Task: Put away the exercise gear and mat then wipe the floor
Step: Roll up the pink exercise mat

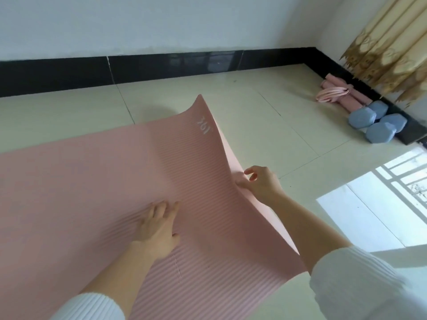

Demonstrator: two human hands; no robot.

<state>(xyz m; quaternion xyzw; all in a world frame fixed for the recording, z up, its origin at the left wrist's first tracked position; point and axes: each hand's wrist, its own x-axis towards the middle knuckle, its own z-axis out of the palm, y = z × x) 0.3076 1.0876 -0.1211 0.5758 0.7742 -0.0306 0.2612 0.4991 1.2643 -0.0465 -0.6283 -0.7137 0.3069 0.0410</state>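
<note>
Our left hand (157, 232) lies spread on the mat (69, 181); our right hand (261, 183) pinches its raised edge above the pale floor (265, 125).

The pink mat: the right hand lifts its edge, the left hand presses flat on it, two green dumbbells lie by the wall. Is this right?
Wrong colour: the head view shows blue dumbbells, not green. The right hand lifts the edge of the pink mat; the left hand presses flat on it.
</note>
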